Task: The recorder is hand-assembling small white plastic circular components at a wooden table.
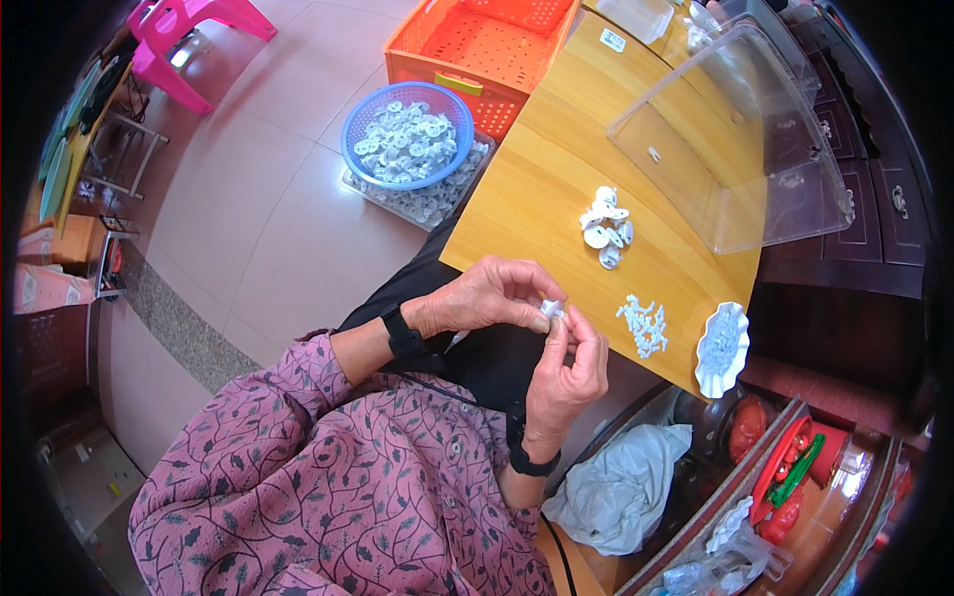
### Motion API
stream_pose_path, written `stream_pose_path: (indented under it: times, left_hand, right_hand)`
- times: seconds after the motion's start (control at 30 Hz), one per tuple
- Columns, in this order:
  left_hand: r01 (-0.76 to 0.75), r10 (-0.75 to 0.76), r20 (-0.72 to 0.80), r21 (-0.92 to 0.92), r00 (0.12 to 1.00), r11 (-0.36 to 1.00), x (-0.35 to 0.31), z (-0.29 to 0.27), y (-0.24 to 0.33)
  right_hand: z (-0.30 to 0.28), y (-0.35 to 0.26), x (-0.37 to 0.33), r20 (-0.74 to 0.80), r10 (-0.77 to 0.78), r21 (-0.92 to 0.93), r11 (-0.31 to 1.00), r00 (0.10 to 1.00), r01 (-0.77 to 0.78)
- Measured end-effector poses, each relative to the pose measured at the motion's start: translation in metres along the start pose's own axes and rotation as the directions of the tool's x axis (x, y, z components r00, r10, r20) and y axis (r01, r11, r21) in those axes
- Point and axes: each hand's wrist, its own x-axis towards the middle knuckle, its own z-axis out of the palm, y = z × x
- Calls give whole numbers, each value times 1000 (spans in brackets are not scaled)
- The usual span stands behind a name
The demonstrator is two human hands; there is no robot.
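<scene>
A small white plastic part (553, 309) is pinched between the fingertips of both hands, just off the near edge of the table. My left hand (492, 295) grips it from the left with thumb and fingers. From below, my right hand (571, 370) closes thumb and forefinger on its other side. Fingers cover much of the part, so its exact shape is hidden. On the wooden table (542, 159), ahead of the hands, lies a small pile of white round plastic parts (597, 236). Tiny white plastic pieces (646, 328) are scattered to the right, beside a scalloped white dish (704, 370) of tiny pale-blue pieces.
Left of the table, a blue basket (350, 149) of white round parts rests on a clear tray of more parts. Behind it stands an orange crate (477, 96). A clear plastic box (696, 139) occupies the table's right side. An open drawer (845, 517) and a white bag (626, 487) are at lower right.
</scene>
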Motion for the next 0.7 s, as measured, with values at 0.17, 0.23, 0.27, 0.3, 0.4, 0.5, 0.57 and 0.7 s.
stream_pose_path:
  times: [0.17,0.23,0.27,0.3,0.4,0.5,0.57,0.7]
  left_hand:
    - [33,-33,-10,-41,999,999,-1,0,0]
    - [39,-39,-10,-63,999,997,-1,-1,0]
    - [43,-43,-10,-54,999,998,-1,-1,0]
    - [47,-47,-10,-45,999,998,-1,-2,-1]
    - [23,-23,-11,-15,1000,1000,-1,-2,-3]
    - [18,-18,-8,10,1000,1000,-1,-2,-1]
    - [22,-22,-10,-5,1000,1000,-1,0,0]
    - [-2,3,-7,79,1000,997,-2,-2,2]
  right_hand:
    - [0,-1,1,9,5,44,999,1000,-6]
    - [-2,-9,3,21,86,90,992,996,-88]
    - [-2,-9,4,21,86,89,992,996,-88]
    - [-2,-7,4,18,75,88,993,997,-76]
    - [0,-4,3,15,69,86,994,998,-70]
    - [1,-3,2,24,71,90,993,997,-73]
    - [1,-3,2,31,70,94,993,997,-73]
    - [2,0,3,59,48,75,996,997,-53]
